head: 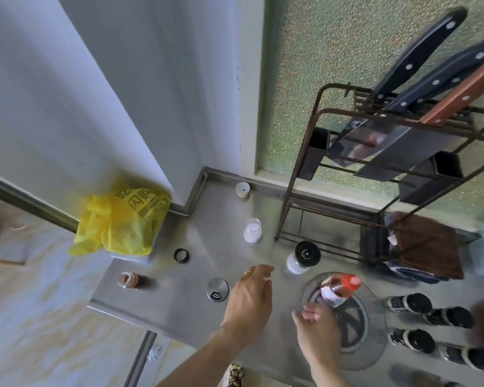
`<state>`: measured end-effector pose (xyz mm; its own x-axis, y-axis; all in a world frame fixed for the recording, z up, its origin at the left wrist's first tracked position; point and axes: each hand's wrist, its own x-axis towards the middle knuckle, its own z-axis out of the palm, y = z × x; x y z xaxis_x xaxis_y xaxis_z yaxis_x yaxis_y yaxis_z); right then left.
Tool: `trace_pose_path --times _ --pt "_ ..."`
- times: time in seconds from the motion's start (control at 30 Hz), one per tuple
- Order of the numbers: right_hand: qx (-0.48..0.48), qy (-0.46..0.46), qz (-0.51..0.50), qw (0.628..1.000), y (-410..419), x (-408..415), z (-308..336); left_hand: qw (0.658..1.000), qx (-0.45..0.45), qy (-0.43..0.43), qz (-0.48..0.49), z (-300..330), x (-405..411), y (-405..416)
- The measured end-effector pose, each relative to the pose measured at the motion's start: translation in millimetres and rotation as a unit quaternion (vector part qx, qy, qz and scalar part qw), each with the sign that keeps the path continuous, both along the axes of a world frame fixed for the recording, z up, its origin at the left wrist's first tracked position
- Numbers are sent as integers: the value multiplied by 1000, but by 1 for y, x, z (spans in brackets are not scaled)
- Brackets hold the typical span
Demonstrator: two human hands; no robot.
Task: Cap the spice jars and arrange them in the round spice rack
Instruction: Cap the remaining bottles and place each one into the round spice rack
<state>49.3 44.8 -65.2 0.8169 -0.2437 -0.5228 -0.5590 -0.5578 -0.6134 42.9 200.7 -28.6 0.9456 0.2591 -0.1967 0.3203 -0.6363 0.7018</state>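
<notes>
An uncapped brown jar [133,280] and white jar [252,230] stood on the counter [179,308], with a black ring [181,255] and shaker cap [218,289] loose. The left hand [249,300] reached forward, fingers loosely extended, empty. The right hand [317,328] touched the rack [375,339], which held one red-capped jar [340,287]; its grip could not be told.

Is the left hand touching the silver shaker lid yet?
Apart. The head view shows bare steel counter between the left hand and the silver lid.
</notes>
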Motion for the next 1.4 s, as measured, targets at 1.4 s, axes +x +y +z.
trace_pose_path --times 1.4 --pt "88 -146 561 810 284 44 45 970 122 28 209 -28 -90 240"
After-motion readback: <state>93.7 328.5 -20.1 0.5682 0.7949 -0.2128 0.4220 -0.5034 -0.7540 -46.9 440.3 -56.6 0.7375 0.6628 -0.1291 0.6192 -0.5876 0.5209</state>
